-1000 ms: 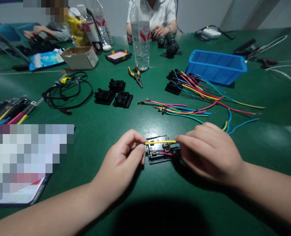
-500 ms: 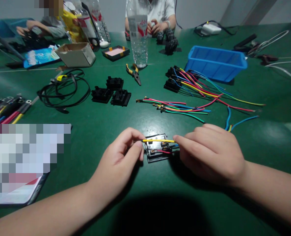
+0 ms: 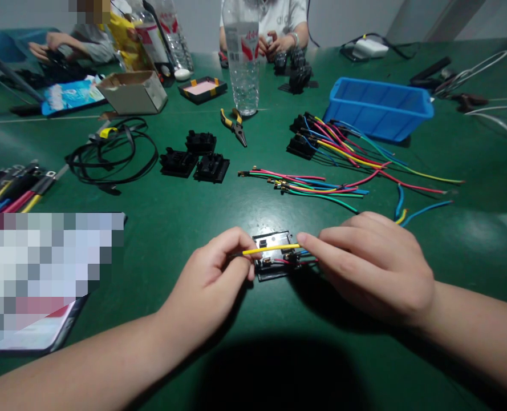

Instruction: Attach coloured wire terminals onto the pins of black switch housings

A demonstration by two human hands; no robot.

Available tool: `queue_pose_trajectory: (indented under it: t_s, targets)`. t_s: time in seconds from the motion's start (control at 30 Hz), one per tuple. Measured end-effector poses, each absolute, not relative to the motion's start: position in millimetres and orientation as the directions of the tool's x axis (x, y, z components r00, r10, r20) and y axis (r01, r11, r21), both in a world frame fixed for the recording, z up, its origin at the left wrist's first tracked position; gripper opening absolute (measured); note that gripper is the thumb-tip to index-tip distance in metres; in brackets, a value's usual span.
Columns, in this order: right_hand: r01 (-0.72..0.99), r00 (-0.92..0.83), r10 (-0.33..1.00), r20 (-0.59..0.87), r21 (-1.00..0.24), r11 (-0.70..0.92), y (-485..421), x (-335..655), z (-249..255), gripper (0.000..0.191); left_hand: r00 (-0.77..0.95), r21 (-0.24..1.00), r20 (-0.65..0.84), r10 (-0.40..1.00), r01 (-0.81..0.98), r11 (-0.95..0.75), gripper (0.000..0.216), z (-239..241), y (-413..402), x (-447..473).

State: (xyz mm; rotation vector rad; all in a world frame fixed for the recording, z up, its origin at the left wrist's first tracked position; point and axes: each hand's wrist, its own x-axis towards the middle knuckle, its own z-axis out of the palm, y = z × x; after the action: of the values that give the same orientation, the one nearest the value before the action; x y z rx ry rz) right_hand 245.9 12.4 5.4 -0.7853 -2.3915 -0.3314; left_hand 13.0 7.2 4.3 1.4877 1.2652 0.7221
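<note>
wire (image 3: 270, 249), yellow, is pinched by left hand (image 3: 213, 279) and right hand (image 3: 373, 265), ends hidden.

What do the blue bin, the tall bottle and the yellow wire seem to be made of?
The blue bin looks like matt moulded plastic, judging by its even colour and thick rim. The bottle seems thin clear plastic: see-through, with a wrap label. The yellow wire looks plastic-coated and smooth; its core is hidden.
</note>
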Motion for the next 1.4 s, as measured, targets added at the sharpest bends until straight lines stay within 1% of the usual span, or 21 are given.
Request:
queue_pose_trajectory:
  t_s: [0.17,0.3,0.37,0.5,0.67,0.77,0.87,1.03,1.4]
  targets:
    - [0.625,-0.656,0.482,0.581,0.06,0.779,9.2,246.8,5.1,0.032,0.264,0.944,-0.153,0.952,0.323,0.062,0.017,5.0,7.5,13.4]
    - [0.622,-0.643,0.489,0.589,0.029,0.782,9.9,246.9,1.5,0.034,0.245,0.95,-0.167,0.955,0.298,0.09,0.013,3.1,7.6,13.2]
    - [0.625,-0.637,0.499,0.588,0.015,0.78,11.7,246.7,-0.2,0.032,0.226,0.954,-0.143,0.964,0.291,0.073,0.009,1.8,7.4,12.9]
    - [0.627,-0.61,0.533,0.586,-0.053,0.777,15.8,246.2,-2.4,0.027,0.182,0.969,-0.068,0.981,0.247,0.022,0.005,0.2,7.3,12.3]
    - [0.636,-0.56,0.599,0.572,-0.167,0.754,16.8,246.5,-2.7,0.025,0.11,0.984,-0.011,0.994,0.177,-0.009,0.008,-0.4,7.4,13.0]
    - [0.635,-0.552,0.61,0.568,-0.188,0.75,16.7,246.5,-2.5,0.024,0.102,0.994,-0.02,0.995,0.106,0.009,0.01,-1.0,6.6,13.9]
    - [0.637,-0.547,0.614,0.57,-0.193,0.746,17.2,245.6,-2.4,0.023,0.104,0.998,-0.027,0.994,0.061,0.021,0.006,-1.7,6.0,15.0]
    - [0.638,-0.542,0.621,0.566,-0.202,0.743,17.4,244.1,-1.4,0.018,0.095,0.995,-0.008,0.995,0.098,-0.001,0.004,-1.0,6.7,16.4]
    - [0.607,-0.575,0.59,0.567,-0.187,0.772,15.9,244.3,-1.7,0.015,0.232,0.957,0.013,0.973,0.279,-0.079,0.005,-1.0,4.5,15.2]
